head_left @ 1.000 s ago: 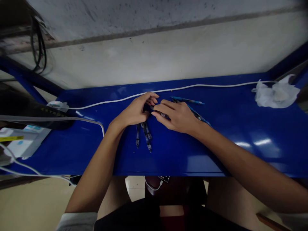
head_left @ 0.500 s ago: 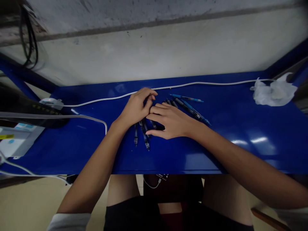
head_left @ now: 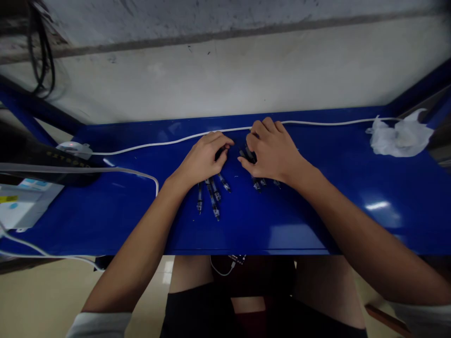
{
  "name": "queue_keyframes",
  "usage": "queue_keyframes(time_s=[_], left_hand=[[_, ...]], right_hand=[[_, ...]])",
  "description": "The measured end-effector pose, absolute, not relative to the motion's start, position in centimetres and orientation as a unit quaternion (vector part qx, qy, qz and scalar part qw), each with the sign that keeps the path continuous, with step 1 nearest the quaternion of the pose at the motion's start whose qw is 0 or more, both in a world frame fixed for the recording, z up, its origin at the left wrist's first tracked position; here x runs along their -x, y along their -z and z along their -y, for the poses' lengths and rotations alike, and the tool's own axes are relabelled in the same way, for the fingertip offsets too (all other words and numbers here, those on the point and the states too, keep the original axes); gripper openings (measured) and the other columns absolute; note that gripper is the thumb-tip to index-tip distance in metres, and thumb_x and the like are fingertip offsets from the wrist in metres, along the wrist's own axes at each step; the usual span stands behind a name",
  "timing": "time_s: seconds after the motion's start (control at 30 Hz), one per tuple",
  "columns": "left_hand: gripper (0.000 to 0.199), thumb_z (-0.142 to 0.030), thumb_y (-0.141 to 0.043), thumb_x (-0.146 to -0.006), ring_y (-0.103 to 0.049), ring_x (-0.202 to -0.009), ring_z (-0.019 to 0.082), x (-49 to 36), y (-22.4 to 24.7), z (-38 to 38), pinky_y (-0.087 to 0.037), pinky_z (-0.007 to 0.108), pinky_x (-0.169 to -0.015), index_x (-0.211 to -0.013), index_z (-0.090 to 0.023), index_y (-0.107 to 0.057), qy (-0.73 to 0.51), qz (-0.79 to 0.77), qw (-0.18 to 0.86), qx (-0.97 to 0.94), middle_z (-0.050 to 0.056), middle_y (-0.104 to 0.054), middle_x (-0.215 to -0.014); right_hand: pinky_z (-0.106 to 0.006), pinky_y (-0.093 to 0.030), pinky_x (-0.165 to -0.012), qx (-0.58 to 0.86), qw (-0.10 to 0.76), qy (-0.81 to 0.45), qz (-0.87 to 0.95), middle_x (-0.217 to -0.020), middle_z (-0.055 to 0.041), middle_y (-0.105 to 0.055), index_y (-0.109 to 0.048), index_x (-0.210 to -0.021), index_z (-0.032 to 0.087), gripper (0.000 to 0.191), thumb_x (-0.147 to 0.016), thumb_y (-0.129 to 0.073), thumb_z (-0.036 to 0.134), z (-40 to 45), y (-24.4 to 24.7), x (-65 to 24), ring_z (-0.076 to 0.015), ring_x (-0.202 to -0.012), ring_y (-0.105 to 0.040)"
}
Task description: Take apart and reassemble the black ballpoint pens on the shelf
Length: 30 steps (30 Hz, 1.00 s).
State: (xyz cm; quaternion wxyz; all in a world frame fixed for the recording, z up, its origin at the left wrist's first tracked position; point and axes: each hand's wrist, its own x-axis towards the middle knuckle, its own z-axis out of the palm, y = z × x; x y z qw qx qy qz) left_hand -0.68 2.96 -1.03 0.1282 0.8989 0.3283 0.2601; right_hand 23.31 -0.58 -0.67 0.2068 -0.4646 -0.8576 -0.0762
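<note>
Pens (head_left: pixel 213 199) lie fanned on the bench, their tips toward the person, just below the curled fingers (head_left: pixel 222 142) of the left hand (head_left: pixel 202 159). Those fingers sit close together over the pens' upper ends. The right hand (head_left: pixel 275 152) arches over a second cluster of pens (head_left: pixel 258 184), its fingers (head_left: pixel 262 127) spread, with the thumb reaching in among the barrels. Whether either hand pinches a pen, I can't tell from here. The work seems to be handling the pens where they lie; lifting one would call for fingers closing on its barrel. Both hands rest on a blue metal bench (head_left: pixel 303 225), below a white cable (head_left: pixel 169 143). Off to the right sits a crumpled plastic bag (head_left: pixel 400 138).
</note>
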Motion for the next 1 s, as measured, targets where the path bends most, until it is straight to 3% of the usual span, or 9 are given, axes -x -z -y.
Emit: queue_keyframes(time_s=[0.17,0.33,0.8,1.0], left_hand=[[0.03,-0.012,-0.052,-0.099,-0.07,-0.109,0.028,0.6,1.1,-2.8,-0.057,0.048,-0.102,-0.118,-0.02,-0.073,-0.263,-0.328,0.133,-0.898,0.01,-0.075,-0.113],[0.029,-0.013,-0.052,-0.1,-0.07,-0.11,0.028,0.6,1.0,-2.8,-0.057,0.047,-0.102,-0.117,-0.021,-0.073,-0.263,-0.333,0.133,-0.896,0.01,-0.076,-0.113],[0.028,-0.017,-0.053,-0.104,-0.071,-0.109,0.027,0.3,1.2,-2.6,-0.058,0.047,-0.1,-0.118,-0.023,-0.076,-0.27,-0.333,0.151,-0.891,0.009,-0.077,-0.115],[0.028,-0.016,-0.053,-0.104,-0.072,-0.109,0.026,0.4,1.4,-2.6,-0.058,0.046,-0.101,-0.121,-0.023,-0.075,-0.278,-0.326,0.157,-0.89,0.009,-0.077,-0.115]], right_hand=[[-0.058,-0.044,-0.102,0.455,0.168,0.073,0.872,-0.128,-0.0239,-0.067,-0.071,-0.112,0.014,0.027,-0.098,-0.064,0.035,1.0,0.9,-22.8,-0.0443,-0.123,-0.056],[-0.054,-0.044,-0.1,0.45,0.161,0.07,0.875,-0.131,-0.0238,-0.065,-0.07,-0.117,0.014,0.028,-0.1,-0.063,0.035,1.3,0.6,-22.4,-0.0427,-0.121,-0.057],[-0.052,-0.045,-0.099,0.443,0.166,0.06,0.879,-0.125,-0.0227,-0.069,-0.077,-0.093,0.014,0.019,-0.091,-0.067,0.029,1.3,0.4,-22.4,-0.04,-0.116,-0.058],[-0.049,-0.047,-0.094,0.455,0.183,0.046,0.87,-0.123,-0.0223,-0.07,-0.072,-0.104,0.013,0.019,-0.096,-0.059,0.025,1.2,0.6,-21.8,-0.0374,-0.111,-0.062]])
